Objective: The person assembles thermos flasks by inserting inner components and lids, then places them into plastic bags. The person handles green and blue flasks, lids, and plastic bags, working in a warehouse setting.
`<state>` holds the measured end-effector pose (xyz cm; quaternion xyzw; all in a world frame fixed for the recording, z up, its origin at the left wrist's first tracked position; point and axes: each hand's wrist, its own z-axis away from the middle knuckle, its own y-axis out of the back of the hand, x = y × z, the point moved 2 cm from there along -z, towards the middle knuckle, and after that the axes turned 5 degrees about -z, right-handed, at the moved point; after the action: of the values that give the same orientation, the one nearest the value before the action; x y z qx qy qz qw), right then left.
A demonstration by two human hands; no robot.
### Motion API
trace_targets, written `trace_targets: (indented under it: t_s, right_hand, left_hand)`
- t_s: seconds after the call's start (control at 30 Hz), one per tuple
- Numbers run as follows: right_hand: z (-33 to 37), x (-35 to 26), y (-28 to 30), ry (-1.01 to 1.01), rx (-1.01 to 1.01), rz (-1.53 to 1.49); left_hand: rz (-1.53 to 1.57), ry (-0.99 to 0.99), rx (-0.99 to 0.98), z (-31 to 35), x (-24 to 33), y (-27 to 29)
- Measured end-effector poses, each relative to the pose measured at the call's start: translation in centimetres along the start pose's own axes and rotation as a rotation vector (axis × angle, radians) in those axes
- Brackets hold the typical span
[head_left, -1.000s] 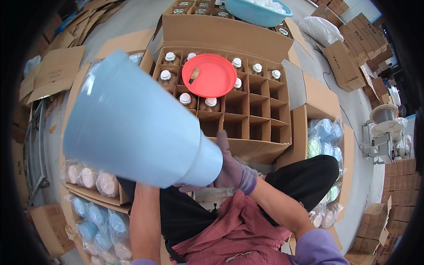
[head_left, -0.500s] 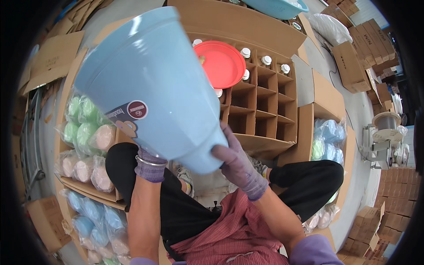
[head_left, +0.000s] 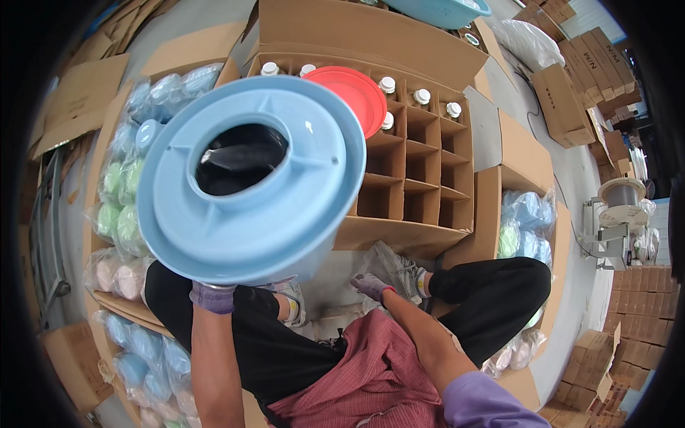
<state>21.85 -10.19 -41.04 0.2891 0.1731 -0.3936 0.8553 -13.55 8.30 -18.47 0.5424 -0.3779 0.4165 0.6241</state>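
A large light-blue plastic bin (head_left: 182, 221) is tilted with its wide ringed top facing me. Black shows through the round opening in that top. My left hand (head_left: 212, 298), in a purple knit glove, grips the bin at its lower edge; the bin hides most of the fingers. My right hand (head_left: 371, 286), gloved alike, is off the bin and low between my knees, fingers stretched out leftward. Beside it, a clear plastic bag (head_left: 386, 262) lies by my right shoe. Behind the bin, a red round dish (head_left: 354, 96) rests on a divided carton (head_left: 399, 232).
White-capped bottles (head_left: 422, 96) stand in some carton cells. Open boxes at left hold bagged blue, green and pink items (head_left: 146, 342); another box at right holds similar ones (head_left: 526, 217). A blue basin (head_left: 449, 11) sits beyond the carton. Stacked cartons (head_left: 646, 307) line the right.
The bin has turned from side-on to show its ringed top and has come lower. My right hand has let go of its base and moved down between my knees.
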Motion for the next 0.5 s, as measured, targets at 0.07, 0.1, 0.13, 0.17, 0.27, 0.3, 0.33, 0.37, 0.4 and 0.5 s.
trace_targets:
  t_s: [0.07,0.1,0.13,0.17,0.27,0.3,0.33,0.37,0.4,0.5]
  right_hand:
    - [1.6,-0.4,1.1,0.133,0.092,-0.144]
    - [2.3,-1.7,2.9,0.271,0.146,-0.116]
    - [2.7,-3.2,4.6,0.369,0.209,-0.282]
    - [3.1,-5.9,6.3,0.493,0.242,-0.429]
    - [10.0,-20.6,14.1,0.663,0.184,-1.196]
    - [11.3,-23.1,16.8,0.777,0.132,-1.238]
    - [13.0,-24.8,19.5,0.892,0.1,-1.274]
    - [15.4,-26.5,22.3,1.03,0.151,-1.186]
    - [18.1,-27.8,24.7,1.164,0.2,-1.091]
    - [24.0,-30.1,29.4,1.24,0.253,-1.157]
  left_hand:
    - [0.117,0.0,-0.014,-0.1,2.1,-0.6]
    - [0.181,-0.01,-0.023,-0.1,3.9,-1.0]
    - [0.254,-0.025,-0.035,0.0,5.8,-1.6]
    - [0.328,-0.051,-0.023,0.5,8.1,-1.6]
    - [0.558,-0.147,-0.035,2.0,15.5,-2.4]
    - [0.627,-0.189,-0.042,2.7,18.0,-2.6]
    - [0.704,-0.236,-0.071,3.4,20.7,-3.0]
    - [0.737,-0.288,-0.11,3.8,22.8,-3.2]
    - [0.758,-0.336,-0.16,4.1,24.8,-3.4]
    - [0.257,-0.797,-0.536,5.4,28.2,-3.1]
